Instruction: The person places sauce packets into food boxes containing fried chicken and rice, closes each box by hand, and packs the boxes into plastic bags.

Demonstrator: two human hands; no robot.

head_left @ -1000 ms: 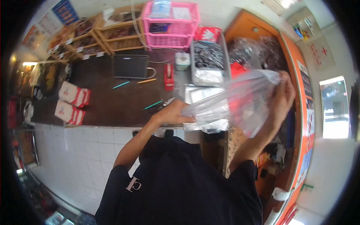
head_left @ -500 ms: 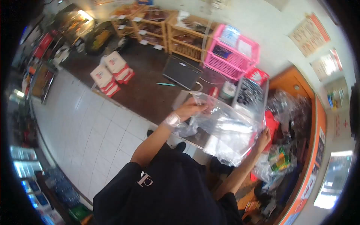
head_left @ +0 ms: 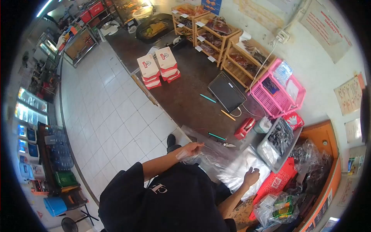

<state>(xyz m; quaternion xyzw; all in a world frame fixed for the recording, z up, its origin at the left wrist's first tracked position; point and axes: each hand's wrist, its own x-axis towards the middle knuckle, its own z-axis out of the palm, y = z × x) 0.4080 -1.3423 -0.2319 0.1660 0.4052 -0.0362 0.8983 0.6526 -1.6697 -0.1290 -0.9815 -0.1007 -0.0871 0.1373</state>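
Observation:
A large clear plastic bag (head_left: 214, 154) hangs across the near edge of the dark counter. My left hand (head_left: 193, 148) is closed on its upper left part, with the fingers pinched together. At the wrist there is a whitish, see-through wrap. My right hand (head_left: 252, 176) is over a stack of white plastic bags (head_left: 257, 164), its fingers bent but apart, and nothing shows between them. Whether it touches the stack I cannot tell. Beside it lies a red printed bag (head_left: 276, 179). A red stapler-like object (head_left: 244, 128) and a green pen (head_left: 217, 136) lie beyond the clear bag.
A grey bin (head_left: 278, 166) holds dark plastic bags. Behind it stands a pink basket (head_left: 266, 104). A black tablet (head_left: 227, 92) and white-and-red boxes (head_left: 148, 66) sit on the counter (head_left: 189, 91). Wooden racks (head_left: 237, 71) line the wall. Crumpled plastic (head_left: 266, 210) lies at lower right.
The view has swung, showing more floor and counter. The clear bag, earlier stretched between both hands, now hangs lower from my left hand. My right hand has come away from its edge.

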